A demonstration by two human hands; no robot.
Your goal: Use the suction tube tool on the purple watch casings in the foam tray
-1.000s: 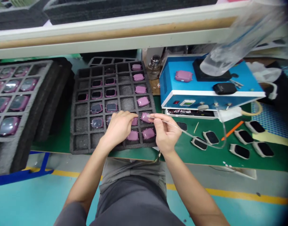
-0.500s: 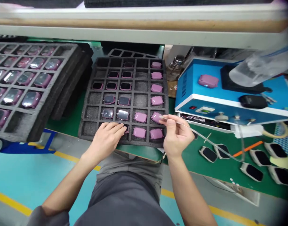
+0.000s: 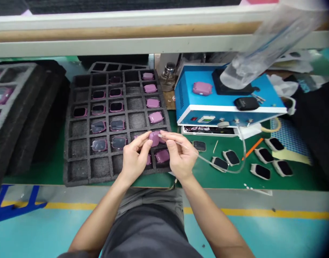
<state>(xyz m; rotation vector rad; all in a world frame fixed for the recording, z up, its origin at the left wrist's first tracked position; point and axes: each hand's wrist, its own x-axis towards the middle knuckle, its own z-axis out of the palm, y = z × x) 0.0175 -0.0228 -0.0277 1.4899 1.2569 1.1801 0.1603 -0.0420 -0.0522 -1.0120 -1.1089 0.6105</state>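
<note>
Pinched firmly in the left hand (image 3: 134,159), a pink watch case (image 3: 154,138) sits just above the black foam tray (image 3: 69,175), lower middle of the frame. The right hand (image 3: 180,156) pinches a thin clear tube (image 3: 175,142), its tip at the case's edge — close work that seems to call for a steady hold.

Nothing can be read anywhere: the small display (image 3: 206,119) and the marks on the front of the blue machine (image 3: 229,104), beyond the right hand (image 3: 180,156), are too small to make out
</note>
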